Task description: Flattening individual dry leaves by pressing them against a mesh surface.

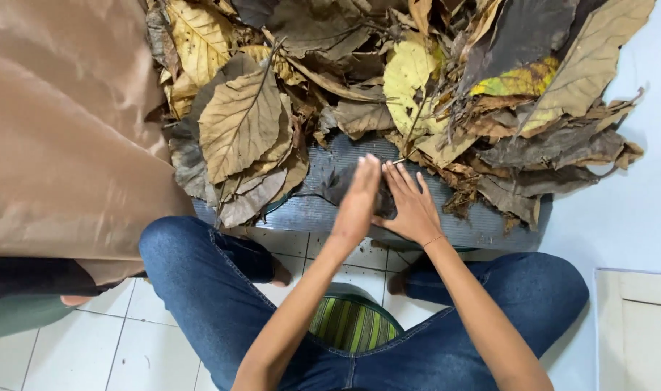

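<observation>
Nearest the lens: bent knees in blue denim jeans [207, 289], spread wide over white square floor tiles [135, 340], with a green-and-yellow striped round cushion [352, 324] showing between the thighs. Two bare forearms reaching forward from there.

Left hand [359, 203] turned on edge, fingers straight and together, nothing clasped; its palm side pressed against a dark grey-brown flat dried leaf [340, 182]. Right hand [411, 206] lying flat, fingers spread, palm down, also uncurled and holding nothing, just beside the left hand and touching the same leaf near its right edge. Thin bracelet [433, 240] around the right wrist.

Dark leaf resting on a grey ribbed mat [316, 213], at the near edge of the heap, directly ahead of the knees.

Beyond and around both hands: large loose pile of dried brown, tan and yellow leaves [388, 80], covering most of the mat. Broad tan veined leaf [240, 123] lying to the left of the hands, well apart from them. Yellow-green leaf [410, 76] just beyond the fingertips, higher in the heap. Curled dark brown leaves trailing to the right edge of the mat.

Left side: big sheet of crumpled brown paper [62, 130], overlapping the pile's left margin. Right lower corner: pale flat board [638, 329] on the floor.
</observation>
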